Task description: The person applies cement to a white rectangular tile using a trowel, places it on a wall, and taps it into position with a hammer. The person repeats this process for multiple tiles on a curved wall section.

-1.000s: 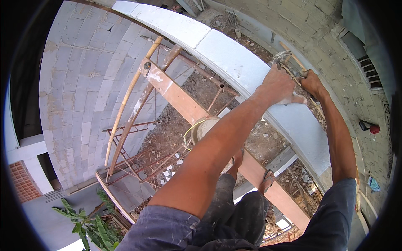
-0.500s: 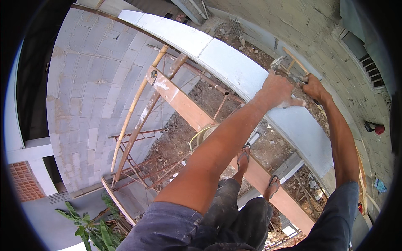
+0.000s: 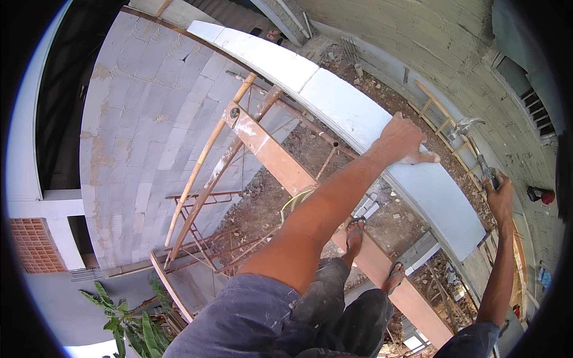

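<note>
My left hand (image 3: 407, 142) rests on the row of white wall blocks (image 3: 343, 104), fingers bent over the far edge and thumb stretched toward the right. What lies under the fingers is hidden. Off to the right, beyond the wall, my right hand (image 3: 500, 190) is closed around the handle of a hammer (image 3: 487, 170). Its metal head points up and away, clear of the blocks. Between my two hands a white block (image 3: 441, 200) continues the wall top toward the lower right.
My sandalled feet (image 3: 356, 234) stand on a narrow wooden plank (image 3: 274, 152) high above rubble-strewn ground. A tape measure (image 3: 235, 112) lies at the plank's far end. Rusty scaffold tubes (image 3: 206, 200) and a bamboo pole (image 3: 209, 158) rise at left. A wooden ladder-like frame (image 3: 441, 125) lies beyond the wall.
My right hand has swung right and nearer with the hammer, away from my left hand. My left hand keeps its place on the blocks. The whole view has shifted slightly.
</note>
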The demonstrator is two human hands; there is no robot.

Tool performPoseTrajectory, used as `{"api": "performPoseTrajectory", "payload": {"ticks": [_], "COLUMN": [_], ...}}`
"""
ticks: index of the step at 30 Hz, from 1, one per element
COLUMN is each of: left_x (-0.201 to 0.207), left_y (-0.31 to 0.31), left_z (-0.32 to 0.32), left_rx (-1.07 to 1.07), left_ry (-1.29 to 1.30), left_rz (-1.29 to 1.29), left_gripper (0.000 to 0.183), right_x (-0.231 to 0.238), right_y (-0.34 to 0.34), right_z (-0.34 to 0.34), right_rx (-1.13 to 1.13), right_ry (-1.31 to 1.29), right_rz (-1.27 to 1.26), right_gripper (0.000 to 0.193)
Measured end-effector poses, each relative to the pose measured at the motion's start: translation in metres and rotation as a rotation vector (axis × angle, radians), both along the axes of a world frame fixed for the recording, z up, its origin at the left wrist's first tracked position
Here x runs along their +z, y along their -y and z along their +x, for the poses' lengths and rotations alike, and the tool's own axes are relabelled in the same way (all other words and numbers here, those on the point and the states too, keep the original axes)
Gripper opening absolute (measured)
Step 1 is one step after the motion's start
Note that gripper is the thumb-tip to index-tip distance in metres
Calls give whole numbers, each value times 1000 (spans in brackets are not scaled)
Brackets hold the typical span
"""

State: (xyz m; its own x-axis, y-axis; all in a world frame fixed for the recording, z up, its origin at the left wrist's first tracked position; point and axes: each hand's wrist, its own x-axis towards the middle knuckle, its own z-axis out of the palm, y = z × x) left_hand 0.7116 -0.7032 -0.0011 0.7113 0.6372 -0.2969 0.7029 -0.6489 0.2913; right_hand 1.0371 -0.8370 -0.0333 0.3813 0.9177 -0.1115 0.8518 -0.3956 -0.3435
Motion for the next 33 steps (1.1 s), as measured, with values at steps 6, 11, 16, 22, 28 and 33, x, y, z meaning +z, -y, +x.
{"api": "performPoseTrajectory", "payload": {"ticks": [6,11,16,22,28,33], "left_x": [0,-20,-9,-2,-5,5], "left_y": [-14,-10,-20,-22,-23,-22], "left_z": [35,-14,14,7,6,4], "left_rx": [-132,-24,-14,21,60,75], "left_ry": [11,-86,-101,-118,-117,-155], "left_rz": [163,125,68,9,-70,-53], "left_gripper": [75,76,78,89,91,94], "right_x": [74,92,92,145,162,124], "right_y": [168,226,285,287,296,312], "right_z": [77,31,45,14,-5,-58], "right_rx": [-210,-438,-555,-550,-568,-560], "right_ry": [-324,-287,-470,-461,-502,-520], "right_rz": [152,-170,-235,-274,12,66], "right_gripper": [61,40,37,39,35,29]}}
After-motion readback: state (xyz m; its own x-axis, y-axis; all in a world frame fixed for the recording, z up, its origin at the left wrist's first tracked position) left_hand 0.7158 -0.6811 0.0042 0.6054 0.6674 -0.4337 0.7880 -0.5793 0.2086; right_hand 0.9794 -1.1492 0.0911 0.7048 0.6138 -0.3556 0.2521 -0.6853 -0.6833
